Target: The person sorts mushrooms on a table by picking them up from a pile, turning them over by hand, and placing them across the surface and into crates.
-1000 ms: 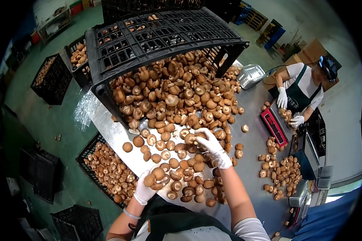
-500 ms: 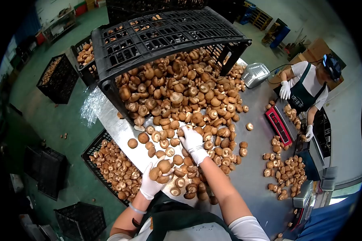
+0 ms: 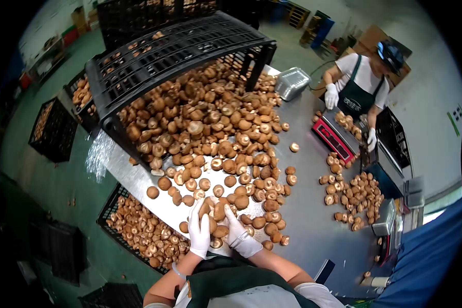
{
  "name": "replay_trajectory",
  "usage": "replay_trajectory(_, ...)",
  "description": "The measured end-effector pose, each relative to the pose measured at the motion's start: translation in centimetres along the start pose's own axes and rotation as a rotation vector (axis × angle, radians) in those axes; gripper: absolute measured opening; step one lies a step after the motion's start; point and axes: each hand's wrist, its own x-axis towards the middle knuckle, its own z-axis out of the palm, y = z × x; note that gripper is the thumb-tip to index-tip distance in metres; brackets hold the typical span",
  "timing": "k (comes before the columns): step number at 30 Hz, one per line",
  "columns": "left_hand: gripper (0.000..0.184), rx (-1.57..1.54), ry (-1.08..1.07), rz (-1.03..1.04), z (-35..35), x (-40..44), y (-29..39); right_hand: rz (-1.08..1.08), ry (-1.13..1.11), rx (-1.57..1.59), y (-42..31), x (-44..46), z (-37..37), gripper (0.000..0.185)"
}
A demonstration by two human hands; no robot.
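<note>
Both of my hands wear white gloves and meet at the table's near edge. My left hand [image 3: 199, 230] is curled round several brown mushrooms [image 3: 207, 208]. Facing it, my right hand [image 3: 239, 233] presses against the same cluster from the right, its fingers partly hidden by the mushrooms. Loose mushrooms [image 3: 258, 222] lie close to my right hand on the metal table [image 3: 313, 226]. Beyond them a large heap of mushrooms [image 3: 195, 128] spills from a tipped black crate [image 3: 179, 49].
A black crate full of mushrooms [image 3: 143, 231] stands below the table at left. At right, a co-worker [image 3: 357, 84] in white gloves stands by a red scale [image 3: 335, 139] and a smaller mushroom pile [image 3: 362, 197]. A clear plastic tray stack [image 3: 292, 83] lies behind the heap.
My right hand has moved back from the heap's edge to meet my left hand at the held mushrooms. The whole view has shifted, with the table scene now further left.
</note>
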Motion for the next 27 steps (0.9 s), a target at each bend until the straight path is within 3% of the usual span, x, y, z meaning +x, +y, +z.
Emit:
replay_trajectory(2,0.038,0.152,-0.069,0.077,-0.1,0.2,1.1,-0.122,-0.122,0.051,1.5,1.2,-2.7,0.055)
replay_trajectory(7,0.039,0.357,-0.316,0.138,0.4,2.2,1.5,-0.084,-0.156,0.274,1.1,-0.1,-3.3,0.061)
replay_trajectory(9,0.038,0.267,-0.303,0.154,1.4,2.6,3.3,-0.048,-0.224,0.350,0.8,-0.3,-4.4,0.063)
replay_trajectory(12,0.037,0.099,-0.376,0.107,2.9,2.5,4.6,-0.021,-0.523,0.500,1.2,0.7,-8.3,0.067)
replay_trajectory(13,0.036,0.096,-0.387,0.129,3.3,2.3,5.0,-0.006,-0.320,0.493,0.6,0.1,-8.1,0.068)
replay_trajectory(14,0.036,0.095,-0.391,0.149,3.7,2.1,5.4,-0.021,-0.358,0.579,-0.1,-0.7,-7.8,0.070)
replay_trajectory(16,0.036,0.126,-0.366,0.166,3.9,2.0,5.6,-0.196,-0.170,0.524,-1.6,-1.8,-7.4,0.072)
replay_trajectory(17,0.035,0.132,-0.370,0.168,3.8,2.3,5.9,-0.176,-0.698,0.818,-2.9,-2.5,-7.5,0.073)
replay_trajectory(18,0.034,0.141,-0.369,0.137,3.4,2.6,5.8,-0.255,-0.136,0.587,-3.9,-3.7,-7.8,0.072)
replay_trajectory(20,0.033,0.134,-0.342,0.053,2.4,3.1,5.0,-0.414,0.204,0.630,-6.5,-5.1,-7.9,0.072)
replay_trajectory(22,0.031,0.108,-0.316,0.064,0.6,3.4,2.9,-0.526,-0.078,0.899,-9.2,-3.6,-14.7,0.068)
replay_trajectory(23,0.030,0.100,-0.302,0.038,-0.3,3.3,2.3,-0.640,0.249,0.708,-11.6,-5.5,-13.9,0.063)
replay_trajectory(25,0.029,0.103,-0.251,-0.042,-1.9,3.2,2.5,-0.887,0.063,0.910,-16.9,-5.5,-19.6,0.072)
replay_trajectory(27,0.029,0.087,-0.187,-0.128,-4.2,2.8,0.5,-1.111,0.269,0.698,-22.2,-8.1,-22.3,0.071)
